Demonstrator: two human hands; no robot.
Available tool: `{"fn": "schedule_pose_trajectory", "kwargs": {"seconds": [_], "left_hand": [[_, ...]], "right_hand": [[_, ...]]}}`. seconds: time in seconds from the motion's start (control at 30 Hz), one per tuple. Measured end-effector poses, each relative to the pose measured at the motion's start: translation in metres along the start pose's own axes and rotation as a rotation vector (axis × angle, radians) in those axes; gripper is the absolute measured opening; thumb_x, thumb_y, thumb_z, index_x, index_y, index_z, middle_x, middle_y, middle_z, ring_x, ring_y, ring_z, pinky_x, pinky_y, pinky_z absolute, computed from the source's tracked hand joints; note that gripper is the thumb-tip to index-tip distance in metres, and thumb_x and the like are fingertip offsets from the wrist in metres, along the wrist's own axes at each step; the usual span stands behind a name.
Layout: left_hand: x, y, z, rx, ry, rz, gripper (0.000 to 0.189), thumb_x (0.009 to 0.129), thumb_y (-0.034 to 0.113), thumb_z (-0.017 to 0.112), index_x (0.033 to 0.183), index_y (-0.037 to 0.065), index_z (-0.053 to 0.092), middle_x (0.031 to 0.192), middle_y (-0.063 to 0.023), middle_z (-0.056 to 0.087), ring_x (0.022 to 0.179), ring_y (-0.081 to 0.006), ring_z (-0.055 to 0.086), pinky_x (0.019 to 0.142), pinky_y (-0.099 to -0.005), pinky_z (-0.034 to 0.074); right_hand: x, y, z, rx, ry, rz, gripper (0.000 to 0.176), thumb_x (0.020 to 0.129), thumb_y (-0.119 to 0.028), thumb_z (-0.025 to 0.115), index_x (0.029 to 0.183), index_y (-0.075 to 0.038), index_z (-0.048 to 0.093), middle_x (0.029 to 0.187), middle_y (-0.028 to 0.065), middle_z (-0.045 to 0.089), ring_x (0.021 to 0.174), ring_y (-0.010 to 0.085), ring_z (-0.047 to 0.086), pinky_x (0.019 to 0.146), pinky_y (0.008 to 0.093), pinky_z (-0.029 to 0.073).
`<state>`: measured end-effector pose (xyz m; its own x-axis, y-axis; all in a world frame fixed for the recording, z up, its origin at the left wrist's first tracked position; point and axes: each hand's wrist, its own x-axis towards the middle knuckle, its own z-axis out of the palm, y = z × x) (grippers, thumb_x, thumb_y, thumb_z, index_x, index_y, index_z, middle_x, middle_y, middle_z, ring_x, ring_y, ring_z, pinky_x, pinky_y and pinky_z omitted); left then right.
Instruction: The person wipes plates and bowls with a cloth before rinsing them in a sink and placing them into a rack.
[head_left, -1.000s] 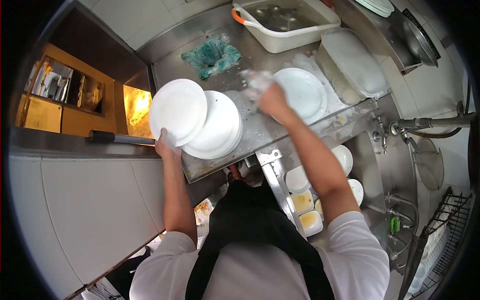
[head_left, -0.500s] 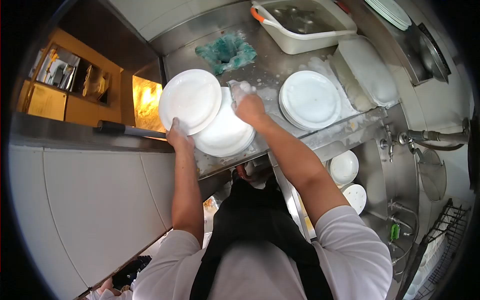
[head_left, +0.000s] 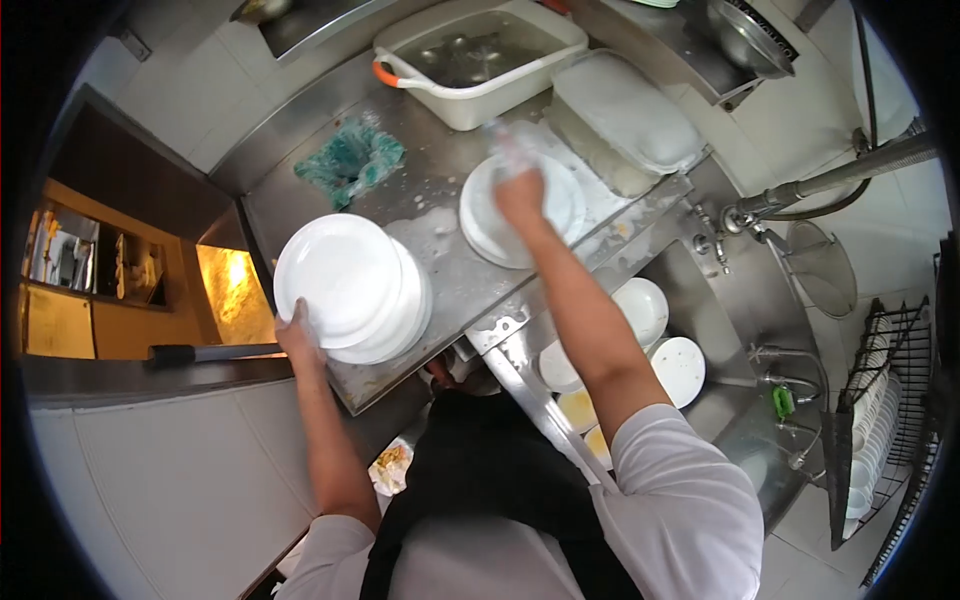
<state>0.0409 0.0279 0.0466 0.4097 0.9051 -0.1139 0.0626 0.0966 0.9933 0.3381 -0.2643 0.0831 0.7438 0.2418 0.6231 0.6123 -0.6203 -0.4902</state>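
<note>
My left hand [head_left: 298, 335] grips the near-left rim of a white plate [head_left: 335, 270], thumb on its top face. That plate lies tilted over a stack of white plates [head_left: 408, 310] at the counter's front edge. My right hand [head_left: 522, 195], smeared by motion, is over a second stack of white plates [head_left: 560, 190]. It is closed round a pale, foam-covered pad [head_left: 512, 150] that sticks out beyond the fingers and overlaps the top plate. Suds lie on the steel counter [head_left: 440, 275] between the stacks.
A crumpled green plastic bag [head_left: 350, 165] lies on the counter. Behind stand a white tub [head_left: 470, 100] of water with utensils and a lidded foamy container [head_left: 625, 120]. Bowls [head_left: 640, 310] sit in the sink at right, below a tap [head_left: 735, 218]. A dish rack [head_left: 875, 440] stands far right.
My right hand has swung from the left plates to the right stack with the pad. The plate in my left hand now sits more squarely over its stack. The view has shifted right.
</note>
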Motion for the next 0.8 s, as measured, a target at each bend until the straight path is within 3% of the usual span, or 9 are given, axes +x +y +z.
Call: {"fn": "schedule_pose_trajectory", "kwargs": {"seconds": [0.07, 0.17, 0.33, 0.4, 0.5, 0.6, 0.67, 0.73, 0.8], "left_hand": [[0.004, -0.002, -0.004, 0.116, -0.057, 0.021, 0.029, 0.088, 0.007, 0.063, 0.112, -0.008, 0.059, 0.104, -0.0133, 0.067, 0.089, -0.0206, 0.063, 0.079, -0.0308, 0.049], [-0.004, 0.006, -0.012, 0.303, -0.053, 0.148, 0.028, 0.087, 0.008, 0.065, 0.11, -0.007, 0.06, 0.103, -0.0144, 0.068, 0.087, -0.0217, 0.063, 0.078, -0.0327, 0.049], [-0.033, 0.039, -0.006, 0.879, 0.019, 0.201, 0.032, 0.079, 0.011, 0.071, 0.105, -0.005, 0.064, 0.1, -0.0207, 0.067, 0.087, -0.0321, 0.063, 0.082, -0.0379, 0.048], [-0.014, 0.007, -0.018, 1.112, 0.012, 0.428, 0.037, 0.082, 0.011, 0.068, 0.114, -0.005, 0.061, 0.103, -0.025, 0.066, 0.091, -0.0343, 0.066, 0.082, -0.0379, 0.05], [-0.003, -0.024, -0.004, 1.322, 0.024, 0.665, 0.051, 0.089, 0.031, 0.059, 0.132, 0.003, 0.051, 0.121, -0.0281, 0.055, 0.113, -0.0406, 0.053, 0.096, -0.0455, 0.042], [-0.049, 0.019, 0.06, 1.487, -0.079, 0.497, 0.071, 0.093, 0.053, 0.044, 0.147, 0.007, 0.032, 0.147, -0.0309, 0.029, 0.135, -0.0488, 0.026, 0.112, -0.0545, 0.021], [-0.053, 0.025, 0.082, 1.498, -0.115, 0.493, 0.075, 0.093, 0.056, 0.043, 0.148, 0.008, 0.028, 0.15, -0.0297, 0.022, 0.138, -0.0486, 0.018, 0.113, -0.0552, 0.014], [-0.046, 0.024, 0.098, 1.501, -0.166, 0.499, 0.078, 0.093, 0.059, 0.041, 0.15, 0.008, 0.024, 0.153, -0.0285, 0.016, 0.142, -0.0484, 0.009, 0.114, -0.056, 0.007], [-0.037, 0.021, 0.113, 1.381, -0.265, 0.609, 0.081, 0.091, 0.062, 0.043, 0.15, 0.01, 0.025, 0.152, -0.0278, 0.02, 0.141, -0.0486, 0.008, 0.115, -0.0559, 0.006]], "right_hand": [[0.026, 0.061, -0.049, -0.329, 0.129, -0.161, 0.062, 0.073, 0.005, 0.056, 0.133, -0.011, 0.05, 0.111, 0.0195, 0.058, 0.101, 0.0381, 0.056, 0.087, 0.0474, 0.047], [0.052, 0.113, -0.115, -0.395, 0.165, 0.131, 0.059, 0.073, -0.003, 0.058, 0.131, -0.011, 0.051, 0.113, 0.0209, 0.061, 0.102, 0.0378, 0.059, 0.088, 0.0453, 0.047], [0.078, 0.289, -0.118, -0.567, -0.459, 0.034, 0.036, 0.078, -0.023, 0.061, 0.105, 0.0, 0.067, 0.102, 0.0256, 0.065, 0.097, 0.0378, 0.063, 0.085, 0.0437, 0.049], [0.098, 0.315, -0.115, -0.516, -0.64, 0.105, 0.034, 0.079, -0.023, 0.063, 0.106, -0.004, 0.068, 0.101, 0.0225, 0.066, 0.096, 0.0347, 0.063, 0.086, 0.0431, 0.049], [0.108, 0.242, -0.132, -0.094, -0.781, 0.595, 0.047, 0.08, -0.033, 0.07, 0.114, 0.0, 0.066, 0.104, 0.0159, 0.068, 0.093, 0.0255, 0.063, 0.086, 0.038, 0.048], [0.093, 0.221, -0.122, -0.017, -0.384, 0.362, 0.056, 0.078, -0.037, 0.073, 0.117, 0.002, 0.063, 0.102, 0.012, 0.068, 0.091, 0.0221, 0.062, 0.082, 0.0348, 0.049], [0.1, 0.208, -0.124, 0.1, -0.385, 0.58, 0.051, 0.079, -0.031, 0.073, 0.118, -0.001, 0.062, 0.102, 0.011, 0.067, 0.089, 0.0199, 0.061, 0.079, 0.033, 0.049], [0.087, 0.177, -0.131, 0.221, -0.192, 0.302, 0.045, 0.082, -0.027, 0.069, 0.119, -0.002, 0.062, 0.115, 0.0157, 0.065, 0.105, 0.026, 0.062, 0.092, 0.0345, 0.046], [0.053, 0.15, -0.112, 0.057, -0.318, 0.085, 0.033, 0.087, -0.015, 0.059, 0.119, -0.006, 0.062, 0.117, 0.0174, 0.063, 0.106, 0.0303, 0.061, 0.091, 0.0376, 0.047]]}}
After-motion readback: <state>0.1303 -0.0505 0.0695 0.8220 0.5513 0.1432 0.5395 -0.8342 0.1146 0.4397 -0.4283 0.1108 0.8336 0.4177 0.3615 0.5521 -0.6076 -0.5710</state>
